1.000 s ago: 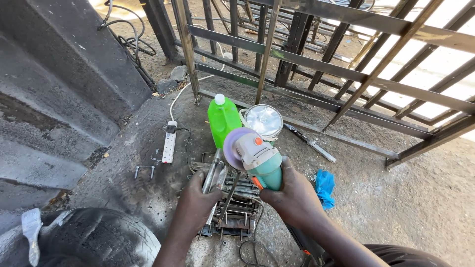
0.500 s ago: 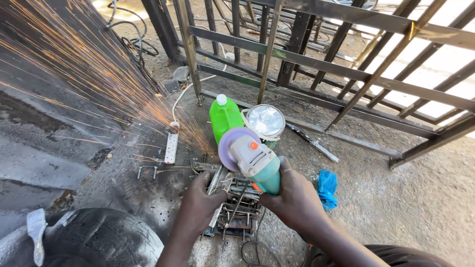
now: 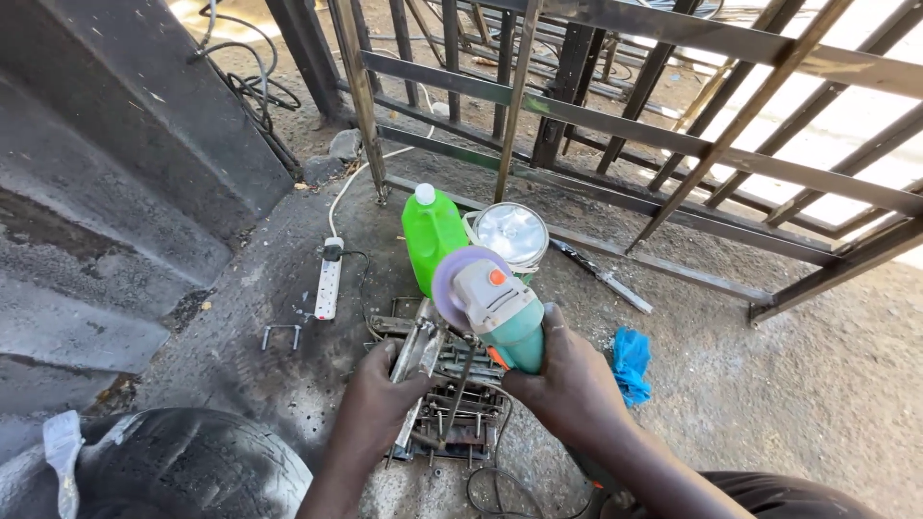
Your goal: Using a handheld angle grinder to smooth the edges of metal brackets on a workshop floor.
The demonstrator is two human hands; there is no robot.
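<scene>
Head view: right hand (image 3: 567, 380) grips the angle grinder (image 3: 495, 308), left hand (image 3: 380, 399) clasps the metal piece (image 3: 421, 351) beneath its disc.

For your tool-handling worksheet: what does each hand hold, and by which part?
The right hand grips the angle grinder around its teal body, behind the disc. The left hand holds the metal bar near its middle.

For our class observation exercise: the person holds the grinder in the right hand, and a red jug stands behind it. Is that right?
Not quite. The head view shows the jug is green, not red. The right hand does hold the grinder, with the jug behind it.
</scene>
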